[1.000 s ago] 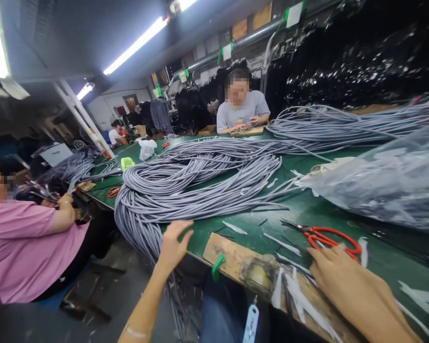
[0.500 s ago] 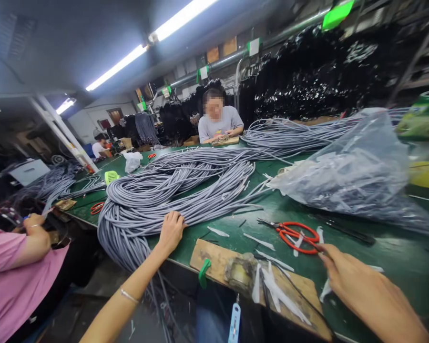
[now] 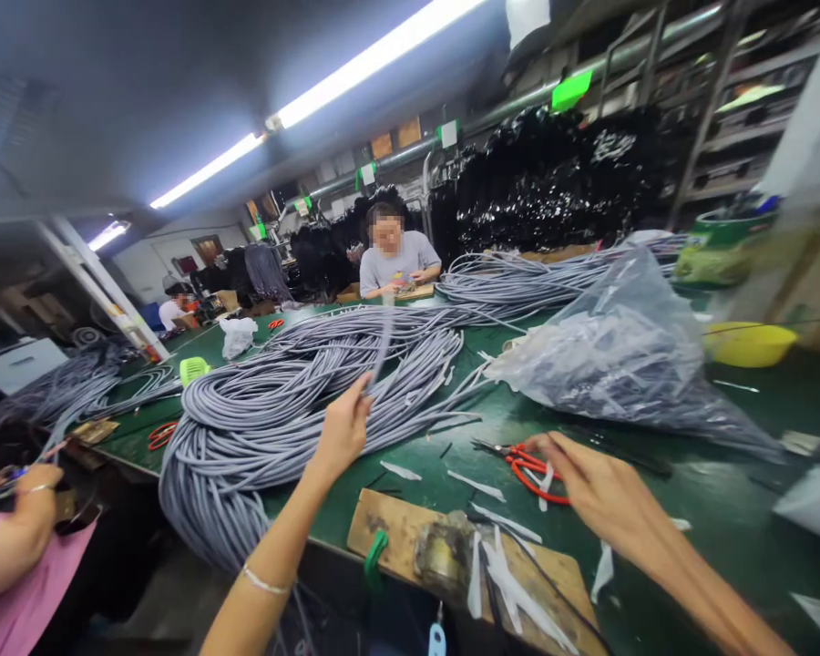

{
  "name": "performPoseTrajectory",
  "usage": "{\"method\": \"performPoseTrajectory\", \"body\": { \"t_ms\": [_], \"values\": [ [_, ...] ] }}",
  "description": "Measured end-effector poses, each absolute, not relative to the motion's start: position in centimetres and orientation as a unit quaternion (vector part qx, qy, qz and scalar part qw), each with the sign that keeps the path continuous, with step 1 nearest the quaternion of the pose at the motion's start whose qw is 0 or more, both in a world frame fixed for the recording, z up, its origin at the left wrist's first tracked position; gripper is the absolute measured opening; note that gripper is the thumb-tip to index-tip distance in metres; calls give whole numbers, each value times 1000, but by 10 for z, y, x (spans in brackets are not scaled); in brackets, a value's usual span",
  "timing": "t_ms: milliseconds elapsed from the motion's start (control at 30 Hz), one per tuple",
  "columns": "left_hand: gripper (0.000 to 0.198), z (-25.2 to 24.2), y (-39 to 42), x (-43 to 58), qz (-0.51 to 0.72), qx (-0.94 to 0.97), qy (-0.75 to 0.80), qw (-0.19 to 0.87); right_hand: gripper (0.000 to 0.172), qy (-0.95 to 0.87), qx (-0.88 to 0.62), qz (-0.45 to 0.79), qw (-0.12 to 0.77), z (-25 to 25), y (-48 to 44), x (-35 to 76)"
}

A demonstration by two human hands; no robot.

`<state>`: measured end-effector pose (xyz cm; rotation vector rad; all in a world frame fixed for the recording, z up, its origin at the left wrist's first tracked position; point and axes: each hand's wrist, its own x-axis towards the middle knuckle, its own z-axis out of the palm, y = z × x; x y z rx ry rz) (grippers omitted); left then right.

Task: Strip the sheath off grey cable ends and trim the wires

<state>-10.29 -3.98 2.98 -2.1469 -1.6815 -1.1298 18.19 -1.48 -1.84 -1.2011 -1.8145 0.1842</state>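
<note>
My left hand [image 3: 345, 428] is closed in a pinch on one grey cable [image 3: 381, 351], lifted up out of the big coil of grey cables [image 3: 273, 401] on the green table [image 3: 717, 497]. My right hand [image 3: 591, 487] reaches over the red-handled scissors [image 3: 529, 465], fingers stretched out and touching the handles; I cannot see a grip on them. In front of me lies a wooden board [image 3: 400, 538] with a green clip [image 3: 374, 558] and white strips.
A clear plastic bag of dark parts [image 3: 621, 360] lies to the right, a yellow bowl [image 3: 748, 342] beyond it. A person in grey [image 3: 396, 260] sits across the table. Another person's pink sleeve [image 3: 20, 588] is at lower left. More scissors [image 3: 158, 435] lie left.
My left hand went from resting on the coil to pinching one cable and lifting it. My right hand moved forward onto the red scissors.
</note>
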Motion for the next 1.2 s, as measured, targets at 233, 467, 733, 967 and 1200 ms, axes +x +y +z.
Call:
{"method": "performPoseTrajectory", "body": {
  "t_ms": [233,467,733,967,1200],
  "values": [
    [19,25,-9,-10,-395,-813,-427,-13,47,-673,-396,333,528,19,16,156],
    [19,11,-4,7,-379,-827,-411,-63,54,-549,-411,420,594,-2,15,156],
    [26,-3,-16,9,-435,-771,-442,-143,49,-490,-420,474,599,-9,4,138],
    [24,-3,-16,8,-479,-709,-473,-210,45,-486,-458,393,632,-8,6,143],
    [24,-6,-13,6,-512,-677,-502,-167,33,-696,-455,78,550,-12,-8,147]
  ]
}}
